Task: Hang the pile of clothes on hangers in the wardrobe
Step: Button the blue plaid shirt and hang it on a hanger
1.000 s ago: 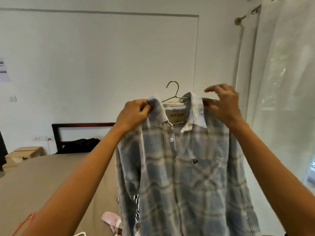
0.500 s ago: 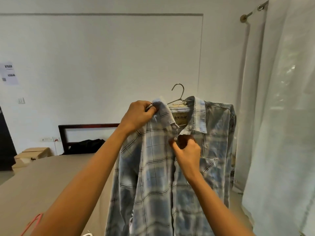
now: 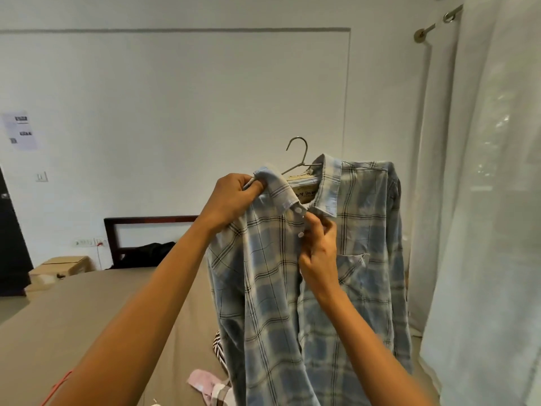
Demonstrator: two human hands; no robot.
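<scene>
A blue and cream plaid shirt (image 3: 360,259) hangs in front of me on a metal wire hanger (image 3: 298,155), whose hook sticks up above the collar. My left hand (image 3: 234,197) grips the shirt's left shoulder together with the hanger's end. My right hand (image 3: 319,250) pinches the front placket just below the collar, beside the top white buttons. The lower part of the shirt drapes down over the bed.
A bed with a brown sheet (image 3: 87,317) lies below, with a pink garment (image 3: 202,386) and a striped one (image 3: 219,347) on it. A dark headboard (image 3: 146,222) and cardboard boxes (image 3: 63,266) stand at the back. White curtains (image 3: 483,200) hang at the right.
My right hand left the right shoulder of the shirt and came down to the placket under the collar. The left hand kept its grip on the left shoulder.
</scene>
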